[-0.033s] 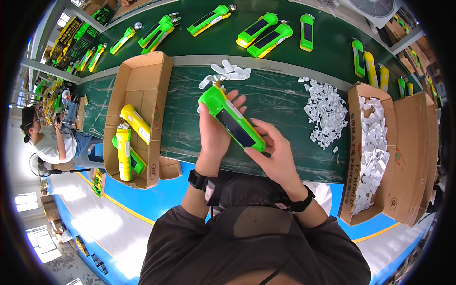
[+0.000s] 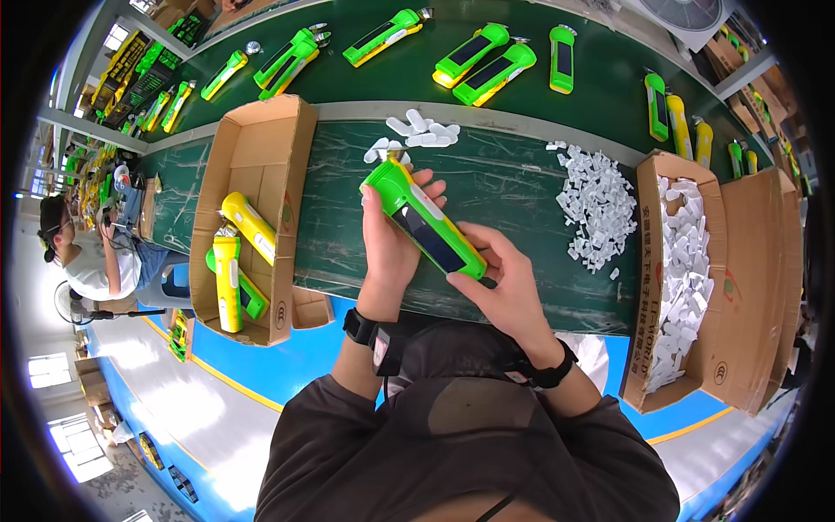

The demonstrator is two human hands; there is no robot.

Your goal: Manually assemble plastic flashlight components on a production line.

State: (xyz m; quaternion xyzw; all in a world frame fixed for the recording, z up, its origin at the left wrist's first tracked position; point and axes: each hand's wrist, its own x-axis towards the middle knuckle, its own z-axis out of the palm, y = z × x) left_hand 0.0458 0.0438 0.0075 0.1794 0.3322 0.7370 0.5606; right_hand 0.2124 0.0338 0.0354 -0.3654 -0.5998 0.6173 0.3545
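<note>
A green flashlight with a dark panel along its body is held between my two hands over the green table. My left hand wraps round its head end, thumb on the near side and fingers behind. At the tail end, my right hand grips it between thumb and fingers. The silvery reflector at the head points away from me, towards a few white oval pieces on the table. Part of the flashlight's underside is hidden by my left palm.
At left, a cardboard box holds yellow and green flashlights. Small white pieces lie heaped at right, beside a carton of white parts. More flashlights rest on the green belt beyond. A person sits far left.
The flashlight has turned very slightly in my hands, its reflector now showing less. Both hands keep their hold almost in the same place.
</note>
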